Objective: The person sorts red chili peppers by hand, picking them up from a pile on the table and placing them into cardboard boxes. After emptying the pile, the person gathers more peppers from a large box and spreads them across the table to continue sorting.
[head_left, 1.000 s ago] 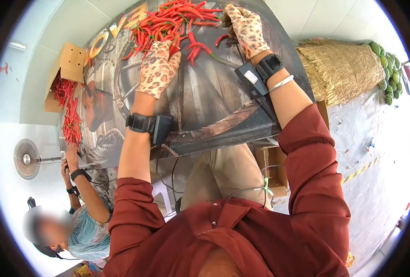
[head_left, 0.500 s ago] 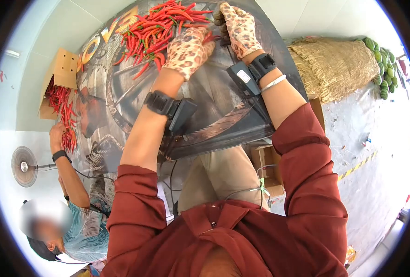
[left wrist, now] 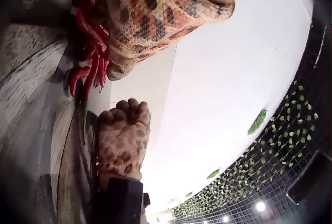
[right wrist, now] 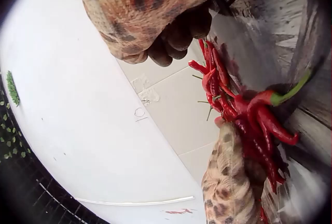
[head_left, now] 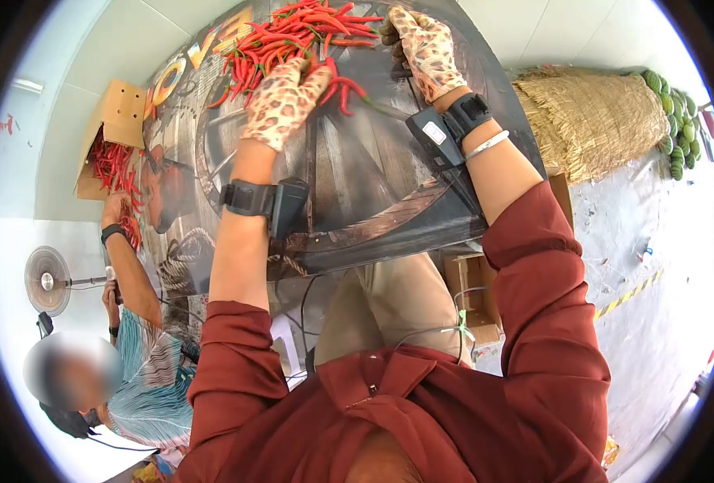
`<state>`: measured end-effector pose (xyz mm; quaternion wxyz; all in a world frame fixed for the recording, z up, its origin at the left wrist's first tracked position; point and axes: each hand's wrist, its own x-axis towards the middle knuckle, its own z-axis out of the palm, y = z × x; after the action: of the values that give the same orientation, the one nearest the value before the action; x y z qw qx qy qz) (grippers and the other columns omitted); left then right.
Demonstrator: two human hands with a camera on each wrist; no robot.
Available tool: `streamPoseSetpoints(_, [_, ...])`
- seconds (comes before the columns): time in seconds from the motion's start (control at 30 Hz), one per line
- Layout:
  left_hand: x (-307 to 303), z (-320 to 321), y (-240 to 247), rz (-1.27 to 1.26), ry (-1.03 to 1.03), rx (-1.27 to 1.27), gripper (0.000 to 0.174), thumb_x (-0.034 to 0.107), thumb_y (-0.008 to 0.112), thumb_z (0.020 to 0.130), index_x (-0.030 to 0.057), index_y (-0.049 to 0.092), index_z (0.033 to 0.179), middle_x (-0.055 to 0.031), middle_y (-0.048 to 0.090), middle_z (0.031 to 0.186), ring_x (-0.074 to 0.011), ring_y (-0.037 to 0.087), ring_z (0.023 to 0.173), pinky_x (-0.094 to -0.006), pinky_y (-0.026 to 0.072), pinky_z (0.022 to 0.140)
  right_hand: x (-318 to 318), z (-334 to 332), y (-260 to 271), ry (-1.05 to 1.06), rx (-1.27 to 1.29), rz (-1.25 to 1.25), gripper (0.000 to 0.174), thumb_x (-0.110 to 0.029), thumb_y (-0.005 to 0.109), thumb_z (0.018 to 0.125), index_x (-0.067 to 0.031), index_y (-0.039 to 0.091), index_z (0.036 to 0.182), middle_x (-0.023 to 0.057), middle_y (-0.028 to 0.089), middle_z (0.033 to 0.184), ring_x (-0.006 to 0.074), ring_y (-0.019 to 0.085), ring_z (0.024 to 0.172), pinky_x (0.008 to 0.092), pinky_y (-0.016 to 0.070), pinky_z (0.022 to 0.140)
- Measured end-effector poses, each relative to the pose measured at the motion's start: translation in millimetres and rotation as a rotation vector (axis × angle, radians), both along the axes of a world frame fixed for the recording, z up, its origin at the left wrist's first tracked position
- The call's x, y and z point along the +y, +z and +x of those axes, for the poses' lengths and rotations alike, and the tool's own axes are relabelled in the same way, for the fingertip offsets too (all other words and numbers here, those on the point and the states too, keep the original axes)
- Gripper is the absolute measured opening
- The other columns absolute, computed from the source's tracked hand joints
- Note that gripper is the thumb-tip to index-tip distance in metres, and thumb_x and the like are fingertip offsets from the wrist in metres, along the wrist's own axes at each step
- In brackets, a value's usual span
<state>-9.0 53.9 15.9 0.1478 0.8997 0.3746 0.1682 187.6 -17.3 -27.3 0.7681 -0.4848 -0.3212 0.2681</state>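
Observation:
A heap of red chili peppers [head_left: 272, 44] lies at the far side of the dark printed table [head_left: 349, 161]. My gloved left hand [head_left: 280, 105] reaches into the heap's near edge, thumb and fingers spread at the peppers. In the right wrist view its thumb [right wrist: 225, 146] lies beside the peppers. One larger curved chili [head_left: 346, 85] with a long green stem lies just right of this hand. My right hand [head_left: 429, 56], in a matching spotted glove, stays at the table's right side. Its fingers [right wrist: 176, 36] curl loosely, and no pepper shows in them.
Another person [head_left: 152, 362] at the left reaches to a cardboard box [head_left: 115, 121] with chilies spilling from it. A fan [head_left: 47, 280] stands near that person. A straw-covered mound [head_left: 590, 113] and green melons [head_left: 679, 129] lie right of the table.
My left hand went over toward the right hand, then came back left to the heap. A chili that lay beside the right hand no longer shows. The other person's arm shifted.

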Motion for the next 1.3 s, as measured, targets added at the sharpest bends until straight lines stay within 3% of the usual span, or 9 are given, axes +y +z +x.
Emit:
streamPoseSetpoints(0.1, [-14,19,3,-0.061,0.016,0.179,0.069,0.058,0.058,0.08,0.0031,0.055,0.123,-0.0228,0.056,0.12,-0.0321,0.053,0.115,-0.0374,0.0403,0.097,-3,1,-1,-0.001,0.004,-0.016,0.025,-0.027,0.06,0.09,-0.0038,0.067,0.084,0.0008,0.064,0.071,0.0071,0.054,0.057,0.0219,0.0427,0.051])
streamPoseSetpoints(0.13, [-15,22,-11,0.093,-0.005,0.107,0.076,0.061,0.059,0.077,0.0035,0.052,0.126,-0.0233,0.054,0.123,-0.0331,0.052,0.116,-0.0391,0.0403,0.096,-2,1,-2,-0.012,-0.003,-0.02,0.025,-0.027,0.06,0.09,-0.0037,0.067,0.084,0.0008,0.064,0.071,0.007,0.054,0.057,0.0219,0.0428,0.051])
streamPoseSetpoints(0.3, [-20,36,-7,-0.014,-0.129,0.133,0.079,0.059,0.06,0.077,0.0018,0.048,0.13,-0.0225,0.053,0.125,-0.0331,0.051,0.117,-0.0403,0.0396,0.097,0,1,-1,0.049,0.049,-0.06,0.024,-0.026,0.061,0.089,-0.0034,0.067,0.085,0.0014,0.065,0.073,0.0073,0.056,0.059,0.0221,0.0439,0.052])
streamPoseSetpoints(0.47, [-31,38,-9,-0.009,-0.166,0.019,0.062,0.048,0.061,0.08,0.0069,0.051,0.125,-0.0169,0.062,0.113,-0.0332,0.058,0.104,-0.0415,0.0444,0.089,6,4,-8,0.034,-0.019,-0.01,0.024,-0.025,0.059,0.09,-0.0023,0.068,0.089,0.0025,0.067,0.077,0.008,0.057,0.063,0.0219,0.0446,0.055])
streamPoseSetpoints(0.83, [-33,47,-29,-0.151,-0.137,-0.121,0.053,0.044,0.059,0.081,0.0013,0.058,0.111,-0.0213,0.06,0.11,-0.0361,0.055,0.105,-0.0427,0.0437,0.088,4,2,-6,-0.006,-0.109,0.052,0.027,-0.025,0.061,0.09,0.0004,0.067,0.088,0.0025,0.065,0.074,0.0066,0.055,0.061,0.0222,0.0444,0.055])
streamPoseSetpoints(1.0, [-19,40,-34,-0.337,-0.079,-0.354,0.04,0.032,0.064,0.08,-0.0015,0.06,0.102,-0.0157,0.065,0.088,-0.0254,0.062,0.078,-0.0339,0.0479,0.07,-5,-1,2,0.0,-0.081,-0.043,0.025,-0.026,0.06,0.09,-0.0023,0.068,0.087,0.0019,0.066,0.074,0.0066,0.054,0.059,0.0226,0.0437,0.052])
streamPoseSetpoints(1.17, [1,28,-48,-0.536,-0.046,-0.576,0.032,0.026,0.064,0.082,-0.0003,0.06,0.101,-0.0116,0.063,0.083,-0.0213,0.06,0.074,-0.0321,0.0471,0.068,-10,-2,6,0.086,0.025,-0.09,0.026,-0.029,0.06,0.09,-0.0053,0.067,0.084,0.0001,0.064,0.07,0.0058,0.051,0.054,0.0225,0.0398,0.047])
streamPoseSetpoints(1.27, [21,22,-63,0.542,-0.459,-0.266,0.013,0.016,0.057,0.084,0.0045,0.062,0.087,-0.0087,0.064,0.086,-0.0232,0.058,0.075,-0.0329,0.0466,0.07,-11,-6,9,0.055,0.023,-0.106,0.026,-0.03,0.059,0.09,-0.006,0.067,0.083,-0.0005,0.063,0.069,0.0059,0.049,0.052,0.0227,0.0385,0.045])
streamPoseSetpoints(1.3, [15,23,-61,0.543,-0.46,-0.266,0.013,0.016,0.057,0.084,0.0045,0.062,0.087,-0.0087,0.064,0.086,-0.0232,0.058,0.075,-0.0329,0.0466,0.07,-11,-6,9,0.055,0.023,-0.105,0.026,-0.03,0.059,0.09,-0.006,0.067,0.083,-0.0005,0.063,0.069,0.0059,0.049,0.052,0.0227,0.0385,0.045])
